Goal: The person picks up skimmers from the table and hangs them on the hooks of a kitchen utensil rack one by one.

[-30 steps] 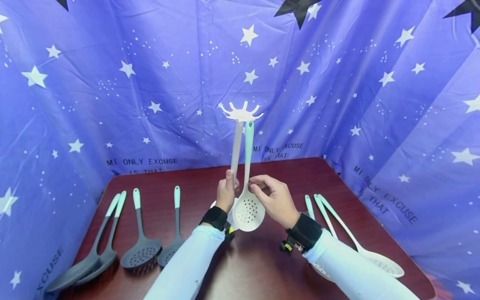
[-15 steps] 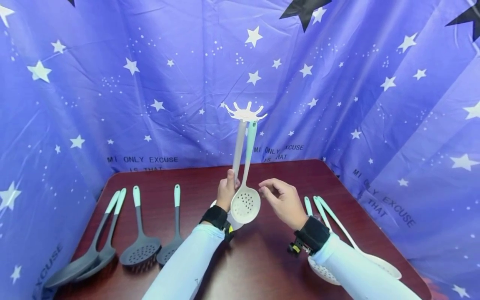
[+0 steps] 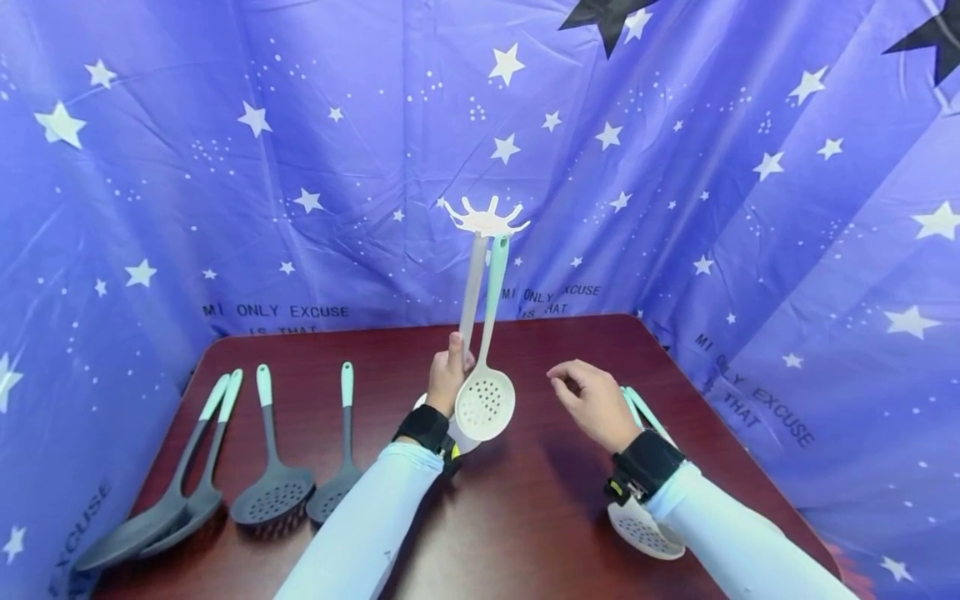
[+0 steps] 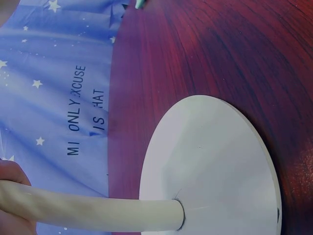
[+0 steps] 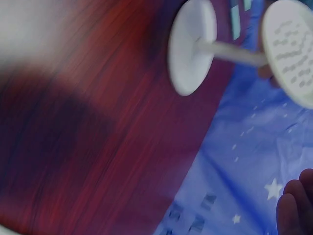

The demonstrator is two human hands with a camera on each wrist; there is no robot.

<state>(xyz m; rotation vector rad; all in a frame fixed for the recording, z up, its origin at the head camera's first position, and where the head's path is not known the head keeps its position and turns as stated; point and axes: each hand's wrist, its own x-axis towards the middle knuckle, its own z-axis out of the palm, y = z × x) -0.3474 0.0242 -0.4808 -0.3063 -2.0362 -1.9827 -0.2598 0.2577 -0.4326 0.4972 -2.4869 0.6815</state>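
My left hand [image 3: 447,379] grips the pale upright pole [image 3: 472,292] of a utensil stand, thumb pointing up. The stand has a white round top with curved hooks [image 3: 487,220] and a white disc base [image 4: 210,152], which shows in the left wrist view on the table. From a front hook hangs a cream skimmer [image 3: 486,404] with a mint handle, its holed head in front of the pole, slightly tilted. To the right, apart from the stand, my right hand [image 3: 596,404] hovers over the table with fingers loosely bent and nothing in them.
Several dark grey utensils with mint handles lie at left, among them a skimmer [image 3: 273,496], a second holed one [image 3: 335,493] and a deeper spoon or ladle [image 3: 142,529]. Another cream holed utensil [image 3: 645,532] lies at right, partly under my right forearm. A starry curtain [image 3: 375,167] surrounds the table.
My right hand has let go of the skimmer and moved right, away from the stand. The skimmer now hangs freely, its head swung a little left. My left hand keeps its grip.
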